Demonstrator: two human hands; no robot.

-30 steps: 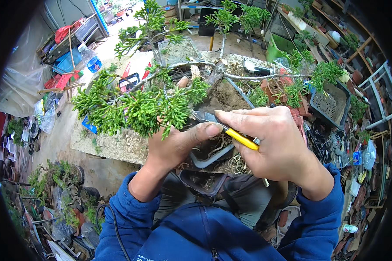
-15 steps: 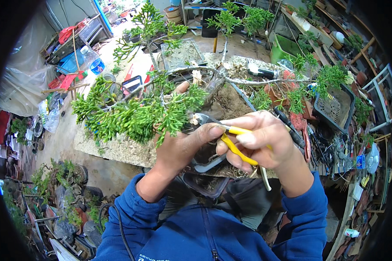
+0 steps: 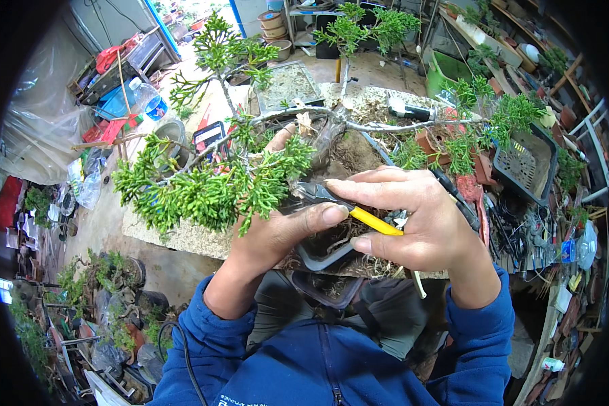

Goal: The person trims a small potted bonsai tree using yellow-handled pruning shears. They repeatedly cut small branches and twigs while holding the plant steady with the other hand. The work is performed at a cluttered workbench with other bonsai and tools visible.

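A small juniper bonsai point(image 3: 335, 132) leans across the workbench, its bare branches ending in green tufts point(image 3: 196, 193). My left hand point(image 3: 267, 237) is wrapped round its lower trunk beneath the foliage; most of those fingers are hidden behind leaves and wood. The left thumb lies against a pair of yellow-handled pliers point(image 3: 375, 221). My right hand point(image 3: 419, 216) grips these pliers from above, with the fingers stretched along the tool and the thumb below. The metal jaws touch a pale, stripped stub at the trunk. A dark plastic pot point(image 3: 325, 256) sits under the hands.
A black handheld tool point(image 3: 413, 111) lies at the bench's far side. To the right stand a dark mesh-bottomed basket point(image 3: 521, 166) and tangled cables point(image 3: 511, 220). Beyond the left edge is a plastic bottle point(image 3: 149, 100). Potted plants point(image 3: 105, 274) crowd the floor at lower left.
My right hand has turned over the pliers, its fingers now extended along them, and one yellow handle shows instead of two. The left hand keeps its hold. The whole view has shifted slightly.
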